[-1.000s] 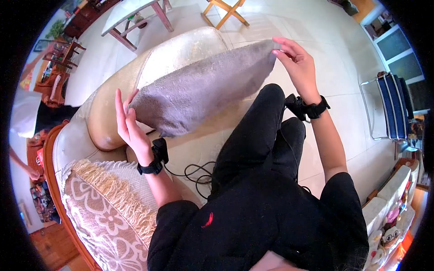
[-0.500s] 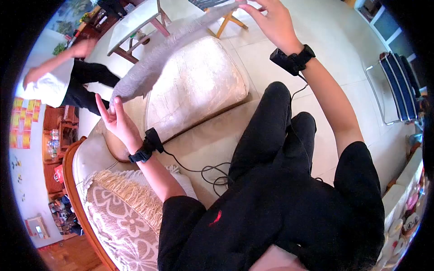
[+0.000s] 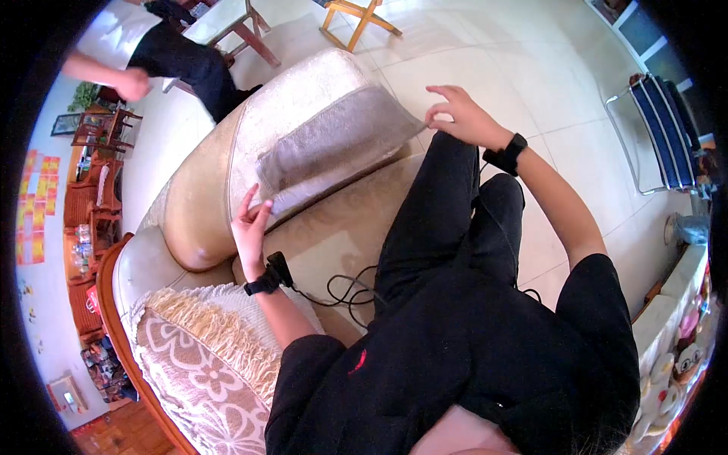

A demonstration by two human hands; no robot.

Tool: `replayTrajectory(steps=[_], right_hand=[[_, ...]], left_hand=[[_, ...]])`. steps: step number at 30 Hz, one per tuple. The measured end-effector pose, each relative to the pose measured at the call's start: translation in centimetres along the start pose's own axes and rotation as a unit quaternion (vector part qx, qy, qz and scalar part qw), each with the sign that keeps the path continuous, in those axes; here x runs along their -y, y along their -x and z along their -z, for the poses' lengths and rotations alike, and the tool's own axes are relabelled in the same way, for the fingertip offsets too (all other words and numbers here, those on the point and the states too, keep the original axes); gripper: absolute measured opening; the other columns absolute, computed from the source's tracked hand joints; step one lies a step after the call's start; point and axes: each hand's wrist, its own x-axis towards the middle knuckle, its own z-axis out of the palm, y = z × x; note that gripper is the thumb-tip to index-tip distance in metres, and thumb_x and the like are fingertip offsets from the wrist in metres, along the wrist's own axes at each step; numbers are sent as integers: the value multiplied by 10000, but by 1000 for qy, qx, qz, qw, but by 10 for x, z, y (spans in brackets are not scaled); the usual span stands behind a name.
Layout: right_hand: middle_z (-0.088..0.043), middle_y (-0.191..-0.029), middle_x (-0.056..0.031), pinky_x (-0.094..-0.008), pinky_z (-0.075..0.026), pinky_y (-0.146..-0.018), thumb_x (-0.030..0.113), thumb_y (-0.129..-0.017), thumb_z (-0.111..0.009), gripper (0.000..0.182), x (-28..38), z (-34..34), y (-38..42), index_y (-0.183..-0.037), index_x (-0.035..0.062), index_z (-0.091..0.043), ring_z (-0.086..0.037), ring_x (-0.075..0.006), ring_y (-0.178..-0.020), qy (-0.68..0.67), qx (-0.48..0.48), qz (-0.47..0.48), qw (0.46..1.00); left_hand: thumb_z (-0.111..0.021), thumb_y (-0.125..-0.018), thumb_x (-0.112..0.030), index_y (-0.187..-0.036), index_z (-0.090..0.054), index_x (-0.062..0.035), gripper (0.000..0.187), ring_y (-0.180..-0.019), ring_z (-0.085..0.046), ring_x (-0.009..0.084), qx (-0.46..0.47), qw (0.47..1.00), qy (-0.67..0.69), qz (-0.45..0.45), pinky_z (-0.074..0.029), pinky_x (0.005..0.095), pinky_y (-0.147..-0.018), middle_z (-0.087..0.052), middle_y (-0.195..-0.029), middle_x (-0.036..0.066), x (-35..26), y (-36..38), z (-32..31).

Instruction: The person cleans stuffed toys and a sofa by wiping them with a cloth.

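Observation:
A grey towel [image 3: 334, 140] is spread over the pale cushioned end of the sofa [image 3: 307, 83], its long near edge running between my two hands. My right hand [image 3: 466, 117] pinches the towel's right corner between thumb and fingertips, just above my knee. At the opposite corner is my left hand [image 3: 252, 231], with thumb and index finger separated and the towel's edge seemingly caught at the thumb. The exact grip there is partly hidden. Both wrists wear black straps with small boxes.
A black cable [image 3: 353, 288] loops on the seat beside my leg. A fringed, flower-patterned cushion [image 3: 205, 364] lies at my left. Another person's hand [image 3: 133, 83] shows at upper left. A wooden stool [image 3: 360, 23] and a folding chair [image 3: 663, 133] stand on the tiled floor.
Both hands have come down and closer to me, the left also moving right. The towel went from being stretched in the air to lying on the sofa. The other person moved further up the view.

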Motion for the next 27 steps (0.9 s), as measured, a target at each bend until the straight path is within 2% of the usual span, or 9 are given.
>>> replayTrajectory(steps=[2,4,5,6,8,12,13,14,27], right_hand=[[-507,-1305,-150,-424,-369,-1019,197,-841,-654,137,-1,5,-24,-955,121,-653,-465,-361,-1189,17,-14,7,1000],[-478,-1340,-160,-437,-357,-1031,202,-847,-651,210,3,0,-57,-1036,113,-626,-448,-371,-1207,17,-104,-37,994],[-478,-1340,-160,-437,-357,-1031,202,-847,-651,210,7,-6,-72,-1036,113,-626,-448,-371,-1207,15,-105,-37,994],[-464,-1354,-173,-446,-342,-1043,244,-857,-629,263,11,-15,-86,-1080,106,-614,-422,-372,-1236,-15,-161,-36,986],[-450,-1368,-187,-454,-326,-1055,285,-866,-608,317,28,-38,-106,-1124,100,-603,-397,-372,-1265,-47,-219,-35,974],[-410,-1421,-150,-523,-234,-1096,418,-892,-545,540,70,-109,-101,-1356,153,-471,-347,-322,-1328,61,-88,18,994],[-410,-1421,-150,-523,-234,-1096,418,-892,-545,540,76,-114,-94,-1356,153,-471,-347,-322,-1328,62,-90,17,994],[-409,-1428,-126,-523,-212,-1104,421,-889,-545,542,81,-118,-89,-1362,169,-468,-337,-297,-1338,78,-84,28,993],[-468,-1399,14,-470,-201,-1122,363,-919,-509,446,82,-127,-87,-1341,216,-507,-372,-175,-1327,86,-96,19,991]], left_hand=[[-676,-864,-70,-1355,-486,-57,526,-724,-532,14,-25,999,-20,-12,-411,156,-647,-657,-836,-12,-3,-18,0],[-658,-876,-84,-1411,-402,-59,594,-798,-571,57,-158,981,5,-113,-453,185,-720,-672,-924,48,-18,-32,-11],[-669,-866,-130,-1463,-281,-59,716,-941,-604,157,-191,975,-57,-103,-471,273,-834,-663,-1032,153,-27,-35,-19],[-648,-878,-266,-1489,-165,-41,810,-1134,-570,278,-209,947,-223,-97,-433,359,-959,-601,-1176,239,-47,-34,-34],[-575,-892,-433,-1496,-170,-88,805,-1251,-442,433,-179,913,-355,-92,-338,467,-1053,-505,-1280,305,-34,-53,-52],[-406,-911,-551,-1451,-350,-157,670,-1357,-129,548,-175,779,-595,-93,-96,635,-1085,-335,-1383,359,17,-68,-118],[-394,-929,-506,-1414,-422,-174,589,-1362,-135,537,-247,736,-606,-176,-68,617,-1097,-349,-1363,374,21,-65,-131],[-382,-940,-476,-1414,-421,-169,566,-1363,-130,536,-251,749,-584,-187,-71,621,-1092,-345,-1356,385,23,-62,-135],[-346,-969,-424,-1423,-408,-171,523,-1380,-182,463,-248,754,-591,-145,-84,594,-1099,-345,-1393,331,28,-64,-142]])
